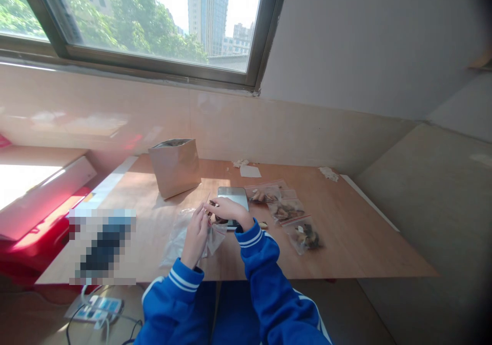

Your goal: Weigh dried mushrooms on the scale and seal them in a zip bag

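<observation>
- Left hand, blue sleeve with white cuff stripes, closed around the top of a small clear plastic zip bag, holding it upright near the front-centre of the table.
- Right hand just above the bag mouth, fingers pinched on small dark brown pieces; what sits inside the bag is too blurred to tell.
- Both hands touch at the bag's opening.
- Flat silver digital scale directly behind the hands, partly covered by the right hand.
- Loose clear plastic sheet or empty bags lie left of the held bag.
- 3 filled clear zip bags in a row right of the scale, running from far to near-right; each holds brown and pale dried pieces.
- Tall tan paper pouch, open at the top, stands at far left of the wooden table; dark contents just visible at its rim.
- Small white paper slip lies at the far edge.
</observation>
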### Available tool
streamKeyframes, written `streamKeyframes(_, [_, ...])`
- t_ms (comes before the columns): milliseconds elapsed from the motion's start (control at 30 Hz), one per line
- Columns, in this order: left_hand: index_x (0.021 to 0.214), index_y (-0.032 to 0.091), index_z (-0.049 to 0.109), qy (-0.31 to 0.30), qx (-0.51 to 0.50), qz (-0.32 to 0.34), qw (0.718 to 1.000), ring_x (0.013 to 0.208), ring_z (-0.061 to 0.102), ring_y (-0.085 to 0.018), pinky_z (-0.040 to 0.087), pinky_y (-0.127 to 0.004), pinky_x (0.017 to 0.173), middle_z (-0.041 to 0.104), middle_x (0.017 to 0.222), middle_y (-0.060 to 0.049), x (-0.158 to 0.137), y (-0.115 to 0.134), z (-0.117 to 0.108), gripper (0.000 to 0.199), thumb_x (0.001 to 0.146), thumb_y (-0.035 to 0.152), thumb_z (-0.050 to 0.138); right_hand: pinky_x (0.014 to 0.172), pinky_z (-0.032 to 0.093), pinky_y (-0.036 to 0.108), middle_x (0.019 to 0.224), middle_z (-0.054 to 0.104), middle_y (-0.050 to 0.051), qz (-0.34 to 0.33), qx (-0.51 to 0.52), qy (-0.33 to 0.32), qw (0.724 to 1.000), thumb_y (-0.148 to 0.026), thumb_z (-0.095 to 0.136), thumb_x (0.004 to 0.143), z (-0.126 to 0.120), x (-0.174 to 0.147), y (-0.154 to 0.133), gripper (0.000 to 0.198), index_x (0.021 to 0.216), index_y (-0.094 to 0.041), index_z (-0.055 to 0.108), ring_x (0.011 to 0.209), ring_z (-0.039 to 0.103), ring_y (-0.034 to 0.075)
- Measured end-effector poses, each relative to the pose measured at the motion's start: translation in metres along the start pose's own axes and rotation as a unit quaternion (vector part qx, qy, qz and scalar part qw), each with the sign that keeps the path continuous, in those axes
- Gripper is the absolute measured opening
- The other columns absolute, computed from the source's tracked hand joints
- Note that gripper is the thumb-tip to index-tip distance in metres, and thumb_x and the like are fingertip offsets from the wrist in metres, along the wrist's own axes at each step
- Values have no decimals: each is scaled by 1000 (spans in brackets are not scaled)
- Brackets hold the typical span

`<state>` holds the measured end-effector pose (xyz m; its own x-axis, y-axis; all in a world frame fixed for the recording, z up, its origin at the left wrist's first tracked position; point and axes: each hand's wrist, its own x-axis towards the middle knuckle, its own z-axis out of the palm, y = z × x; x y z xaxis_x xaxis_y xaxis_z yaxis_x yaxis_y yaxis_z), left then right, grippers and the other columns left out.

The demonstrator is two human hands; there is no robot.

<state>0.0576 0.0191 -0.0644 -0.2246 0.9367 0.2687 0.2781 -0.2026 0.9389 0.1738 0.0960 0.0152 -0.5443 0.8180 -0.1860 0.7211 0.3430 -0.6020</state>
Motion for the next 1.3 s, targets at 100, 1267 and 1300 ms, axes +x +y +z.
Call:
streamKeyframes(100, [124, 15, 57, -9, -11, 5, 1000, 131, 44, -24, 30, -45, 113, 53, 135, -14, -2, 3, 1, 42, 93, 38, 40, 54, 35, 23, 67, 67, 4, -2, -31, -22, 999, -35, 42, 93, -2, 2, -2, 40, 63, -17, 61, 59, 56, 14])
streamKeyframes(1267, [129, 20, 54, 8, -48, 16, 999, 134, 40, -22, 28, -40, 114, 49, 140, -9, -8, 20, 1, 44, 95, 41, 38, 78, 44, 26, 87, 63, 5, -80, 36, 247, 965, -21, 36, 96, -11, -39, -6, 29, 89, -17, 63, 82, 59, 16])
streamKeyframes(1300, [129, 19, 55, 12, -54, 20, 998, 136, 38, -22, 27, -40, 115, 48, 142, -9, -9, 22, 1, 44, 95, 42, 38, 83, 43, 27, 95, 61, 6, -85, 22, 275, 957, -17, 37, 95, -10, -39, -5, 27, 95, -17, 64, 90, 57, 17])
